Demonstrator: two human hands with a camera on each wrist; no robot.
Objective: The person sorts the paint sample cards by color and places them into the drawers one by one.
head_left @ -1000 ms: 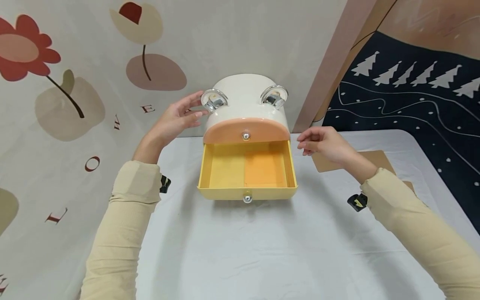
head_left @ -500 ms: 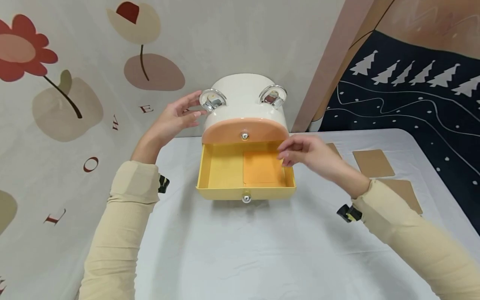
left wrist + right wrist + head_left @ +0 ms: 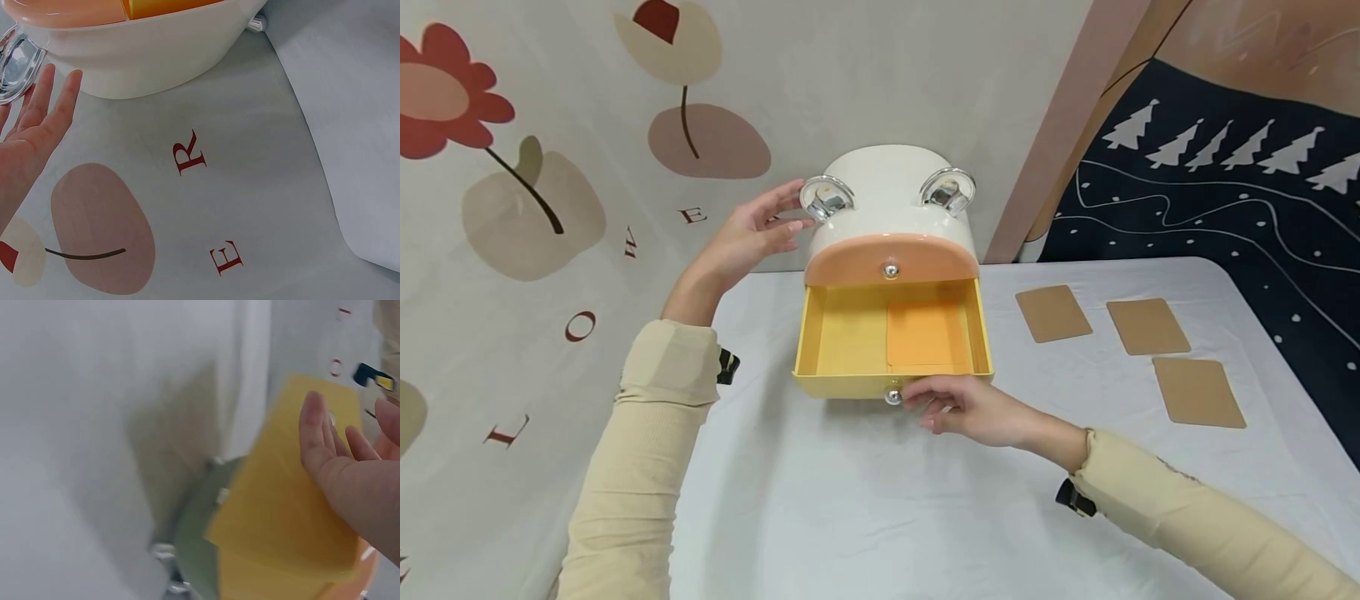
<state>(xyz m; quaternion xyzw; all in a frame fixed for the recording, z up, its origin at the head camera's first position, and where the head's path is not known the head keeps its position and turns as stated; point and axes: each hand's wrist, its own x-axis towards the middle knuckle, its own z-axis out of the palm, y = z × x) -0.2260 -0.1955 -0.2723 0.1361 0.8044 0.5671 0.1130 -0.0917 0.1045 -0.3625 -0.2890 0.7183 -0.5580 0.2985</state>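
Note:
A small white storage box (image 3: 891, 196) stands at the back of the table, with two chrome rings (image 3: 826, 198) on top. Its orange upper drawer (image 3: 891, 258) is shut. The yellow lower drawer (image 3: 850, 385) is pulled out, and a brown card (image 3: 925, 337) lies flat in its right half. My left hand (image 3: 767, 225) rests with straight fingers against the box's left side by the ring; the left wrist view shows this hand (image 3: 34, 125) beside the ring (image 3: 15, 62). My right hand (image 3: 936, 400) touches the drawer front with straight fingers, just right of the silver knob (image 3: 892, 397). It holds nothing.
Three brown cards (image 3: 1053, 313) (image 3: 1147, 326) (image 3: 1198, 392) lie on the white tablecloth (image 3: 925, 517) to the right of the box. A flowered cloth backdrop (image 3: 550, 208) hangs behind and to the left. A dark cloth with trees (image 3: 1225, 192) hangs at the right.
My right hand has come from the drawer's right rear corner down to the drawer front beside the knob. The cards at the right now show fully. My left hand has stayed put.

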